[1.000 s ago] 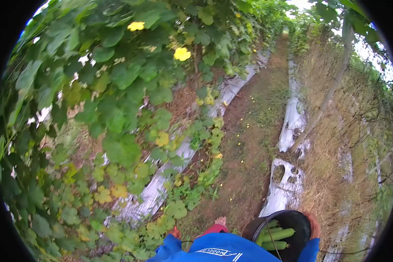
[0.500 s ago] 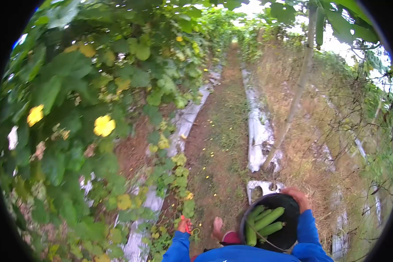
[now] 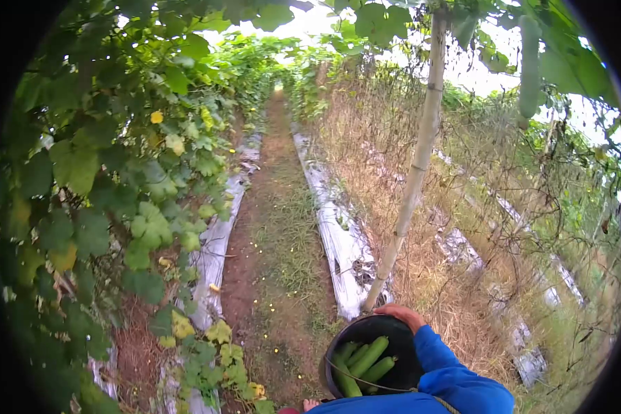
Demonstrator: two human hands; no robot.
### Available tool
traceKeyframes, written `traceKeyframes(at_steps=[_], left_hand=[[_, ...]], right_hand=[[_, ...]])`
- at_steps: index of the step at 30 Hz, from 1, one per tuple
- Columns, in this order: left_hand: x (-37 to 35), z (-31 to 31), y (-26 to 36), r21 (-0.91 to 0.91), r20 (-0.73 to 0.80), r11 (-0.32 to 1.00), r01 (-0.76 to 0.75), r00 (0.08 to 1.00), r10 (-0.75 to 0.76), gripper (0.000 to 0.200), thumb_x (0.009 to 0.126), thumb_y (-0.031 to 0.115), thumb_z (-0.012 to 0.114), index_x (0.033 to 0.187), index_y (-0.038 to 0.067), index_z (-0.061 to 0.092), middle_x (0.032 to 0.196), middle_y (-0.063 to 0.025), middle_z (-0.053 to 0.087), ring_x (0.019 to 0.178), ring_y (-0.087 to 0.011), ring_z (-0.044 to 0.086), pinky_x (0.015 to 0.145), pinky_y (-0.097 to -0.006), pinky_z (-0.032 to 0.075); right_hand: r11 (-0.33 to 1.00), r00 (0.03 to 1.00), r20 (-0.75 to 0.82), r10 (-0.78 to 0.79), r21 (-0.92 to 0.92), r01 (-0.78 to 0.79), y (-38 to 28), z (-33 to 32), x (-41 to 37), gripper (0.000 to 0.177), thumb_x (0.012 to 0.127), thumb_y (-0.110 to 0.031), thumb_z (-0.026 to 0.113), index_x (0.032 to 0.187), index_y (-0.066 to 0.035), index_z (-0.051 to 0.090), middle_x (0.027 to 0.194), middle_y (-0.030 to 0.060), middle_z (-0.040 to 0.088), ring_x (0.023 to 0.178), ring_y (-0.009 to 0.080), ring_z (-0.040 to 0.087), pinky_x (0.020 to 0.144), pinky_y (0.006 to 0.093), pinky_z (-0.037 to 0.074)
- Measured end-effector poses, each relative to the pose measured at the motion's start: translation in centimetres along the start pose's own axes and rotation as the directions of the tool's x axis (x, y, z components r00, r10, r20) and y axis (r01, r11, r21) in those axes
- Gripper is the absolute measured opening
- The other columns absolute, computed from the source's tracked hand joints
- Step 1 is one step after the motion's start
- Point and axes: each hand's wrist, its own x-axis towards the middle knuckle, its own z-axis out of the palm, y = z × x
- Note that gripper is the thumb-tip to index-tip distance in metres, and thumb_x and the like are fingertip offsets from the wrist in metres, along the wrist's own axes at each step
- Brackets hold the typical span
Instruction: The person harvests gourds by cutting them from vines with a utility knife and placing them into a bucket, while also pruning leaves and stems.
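My right hand (image 3: 403, 314) grips the far rim of a dark bucket (image 3: 408, 348), its fingers hooked over the edge. The bucket is held close against my front at the bottom of the view. Several long green luffa gourds (image 3: 370, 357) lie inside it, bunched toward its left side. A thin cord handle (image 3: 383, 388) hangs across the near side of the bucket. My left hand is out of the picture.
A leaning bamboo pole (image 3: 419, 169) rises just beyond the bucket. One luffa (image 3: 529, 69) hangs at the upper right. Leafy vines (image 3: 145, 172) crowd the left. A grassy path (image 3: 283, 241) runs ahead between strips of silvery plastic sheet (image 3: 330, 214). Dry vines stand right.
My view has swung right, and the pole looks nearer. My left hand, which held a small red-handled tool, has left the view. My right hand stays on the bucket.
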Motion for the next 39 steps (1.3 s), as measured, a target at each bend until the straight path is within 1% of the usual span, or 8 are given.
traceKeyframes(at_steps=[4,11,17,21,30,32,34,39], left_hand=[[5.7,-2.2,6.3,-0.012,-0.061,0.999,-0.038,0.997,0.037,0.019,0.092,0.032,0.055,0.087,0.014,0.057,0.064,0.0001,0.050,0.048,-0.0143,0.047,0.039,-0.0334,0.036],[16.7,-3.5,17.2,-0.074,-0.113,0.994,-0.077,0.991,0.069,0.014,0.092,0.029,0.055,0.088,0.015,0.057,0.059,0.0013,0.046,0.044,-0.0126,0.044,0.036,-0.0312,0.033],[21.6,-14.3,26.5,-0.033,-0.270,0.994,-0.100,0.959,0.087,0.010,0.092,0.026,0.055,0.088,0.016,0.057,0.055,0.0023,0.043,0.040,-0.0112,0.041,0.034,-0.0294,0.031],[21.6,-22.9,35.1,0.021,-0.419,0.981,-0.192,0.889,0.183,0.008,0.091,0.024,0.055,0.088,0.017,0.058,0.052,0.0030,0.041,0.038,-0.0103,0.039,0.032,-0.0281,0.029],[32.8,-16.0,60.6,0.191,-0.248,0.957,-0.218,0.933,0.262,0.021,0.090,0.032,0.061,0.091,0.011,0.059,0.059,-0.0022,0.056,0.036,-0.0105,0.042,0.031,-0.0255,0.034],[34.9,-15.6,63.0,0.177,-0.293,0.975,-0.138,0.938,0.186,0.023,0.089,0.032,0.061,0.092,0.010,0.059,0.061,-0.0037,0.058,0.037,-0.0114,0.044,0.031,-0.0259,0.035],[39.5,-18.7,62.0,0.170,-0.199,0.958,-0.232,0.944,0.264,0.022,0.089,0.031,0.061,0.093,0.009,0.059,0.063,-0.0048,0.060,0.039,-0.0125,0.046,0.032,-0.0272,0.036],[42.6,-18.5,60.6,0.124,-0.562,0.992,-0.013,0.823,0.081,0.014,0.085,0.023,0.060,0.084,0.010,0.057,0.059,-0.0058,0.055,0.041,-0.0161,0.049,0.034,-0.0320,0.038]], right_hand=[[0.985,0.997,0.001,0.073,-0.157,-0.072,-1.7,-0.2,6.2,0.038,0.084,-0.030,0.071,0.114,-0.007,0.069,0.104,0.0040,0.068,0.097,0.0144,0.063,0.088,0.0267,0.048],[0.972,0.981,-0.004,0.192,0.139,-0.190,-1.6,-1.1,17.2,0.036,0.088,-0.029,0.066,0.113,-0.003,0.068,0.112,0.0075,0.068,0.104,0.0170,0.062,0.095,0.0301,0.046],[0.843,0.977,-0.213,-0.023,0.521,0.133,-5.5,0.0,24.7,0.035,0.089,-0.016,0.058,0.116,0.005,0.062,0.116,0.0170,0.065,0.111,0.0274,0.060,0.101,0.0398,0.046],[0.850,0.941,-0.335,-0.058,0.478,0.223,-9.9,1.8,30.1,0.033,0.089,-0.017,0.059,0.114,0.006,0.062,0.112,0.0168,0.066,0.108,0.0268,0.061,0.100,0.0382,0.047],[0.926,0.925,-0.379,-0.032,0.337,0.170,-16.7,0.7,46.2,0.026,0.086,-0.016,0.066,0.106,0.001,0.063,0.101,0.0108,0.065,0.101,0.0199,0.062,0.094,0.0322,0.048],[0.884,0.919,-0.374,0.127,0.463,0.067,-18.3,1.9,49.9,0.024,0.086,-0.012,0.066,0.106,0.001,0.064,0.103,0.0092,0.065,0.102,0.0181,0.062,0.094,0.0302,0.047],[0.925,0.908,-0.369,-0.199,0.234,0.298,-17.7,1.6,54.5,0.026,0.090,-0.019,0.059,0.107,0.000,0.064,0.100,0.0090,0.065,0.099,0.0193,0.062,0.092,0.0313,0.048],[0.823,0.900,-0.419,-0.120,0.464,0.326,-18.5,-3.9,68.4,0.025,0.091,-0.021,0.057,0.103,0.000,0.065,0.100,0.0084,0.063,0.098,0.0188,0.061,0.091,0.0301,0.047]])
